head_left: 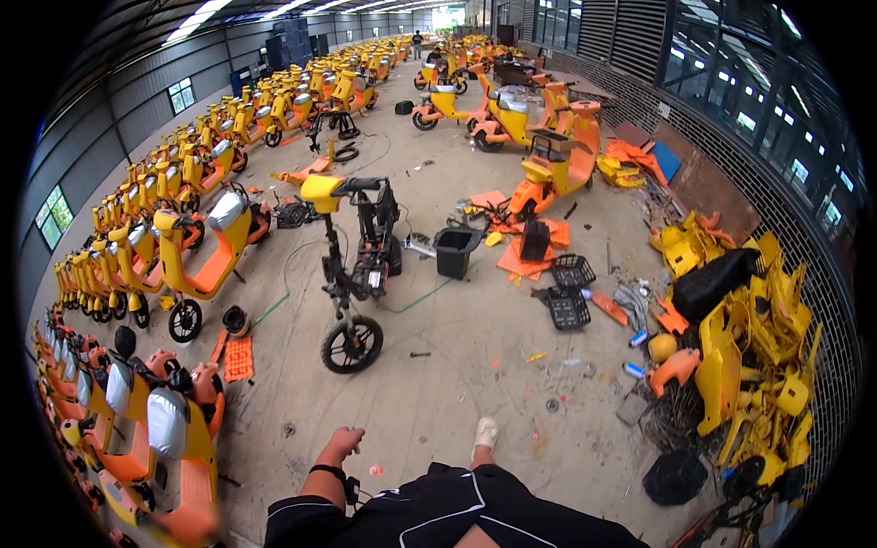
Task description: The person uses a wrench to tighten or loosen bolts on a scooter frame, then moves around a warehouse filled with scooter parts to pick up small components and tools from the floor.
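My left hand (344, 442) hangs low in front of me, a dark strap round the forearm behind it. Its fingers look curled, and whatever they may hold is too small to make out. Nothing on the floor touches it. My right hand is out of sight. Ahead of that left hand stands a partly stripped electric scooter (370, 228), its black frame bare. A yellow front cover (322, 193) is still on it, and its front wheel (352, 344) points toward me. Beside the frame is a black bin (456, 253).
Rows of yellow-orange scooters (203, 251) line the left, some close by. Yellow panels (731, 347) are heaped along the right brick wall. Black plastic baskets (570, 309), orange panels (533, 251) and a green cable (290, 274) lie on the floor. A distant person (417, 44) stands far back.
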{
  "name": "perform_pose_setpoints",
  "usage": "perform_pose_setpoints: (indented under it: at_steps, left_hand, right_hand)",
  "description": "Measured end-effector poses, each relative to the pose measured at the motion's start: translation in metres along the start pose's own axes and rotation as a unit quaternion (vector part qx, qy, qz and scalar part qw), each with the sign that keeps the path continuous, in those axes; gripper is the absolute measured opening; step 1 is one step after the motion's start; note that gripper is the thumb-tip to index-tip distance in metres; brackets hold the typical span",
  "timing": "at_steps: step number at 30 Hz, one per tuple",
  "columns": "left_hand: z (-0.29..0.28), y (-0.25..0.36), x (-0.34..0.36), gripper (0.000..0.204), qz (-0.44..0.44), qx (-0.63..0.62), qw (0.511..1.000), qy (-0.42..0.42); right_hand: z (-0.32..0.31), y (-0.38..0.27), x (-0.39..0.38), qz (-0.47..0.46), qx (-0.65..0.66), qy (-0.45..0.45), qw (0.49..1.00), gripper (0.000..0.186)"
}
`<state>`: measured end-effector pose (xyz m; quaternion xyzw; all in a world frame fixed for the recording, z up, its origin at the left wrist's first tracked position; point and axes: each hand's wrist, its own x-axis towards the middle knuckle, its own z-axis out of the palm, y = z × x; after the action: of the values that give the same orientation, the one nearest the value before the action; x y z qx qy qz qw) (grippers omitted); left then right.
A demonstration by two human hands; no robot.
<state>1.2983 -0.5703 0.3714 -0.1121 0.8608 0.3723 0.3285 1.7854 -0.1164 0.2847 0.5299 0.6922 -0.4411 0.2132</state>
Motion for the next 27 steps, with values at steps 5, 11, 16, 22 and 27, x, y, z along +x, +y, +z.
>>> perform_pose_setpoints:
  at_steps: [5, 11, 16, 22, 27]
  left_hand:
    - [0.015, 0.051, 0.033, 0.038, -0.071, 0.036, 0.996, -0.027]
    - [-0.014, 0.072, 0.086, 0.033, -0.154, -0.023, 0.986, 0.058]
    - [-0.008, 0.130, 0.109, 0.031, -0.183, -0.061, 0.974, 0.115]
    - [0.014, 0.155, 0.230, 0.031, -0.220, -0.069, 0.970, 0.080]
    - [0.016, 0.252, 0.398, 0.043, -0.096, 0.097, 0.991, 0.002]
  right_hand:
    - [-0.082, -0.047, 0.172, -0.297, -0.185, 0.008, 0.937, 0.038]
    - [-0.207, -0.342, 0.364, -0.473, -0.424, 0.092, 0.767, 0.031]
    - [-0.232, -0.578, 0.300, -0.215, -0.038, 0.043, 0.975, 0.029]
    - [-0.218, -0.585, 0.385, -0.142, -0.172, -0.084, 0.971, 0.049]
    - [-0.267, -0.536, 0.371, -0.194, -0.230, -0.040, 0.953, 0.029]
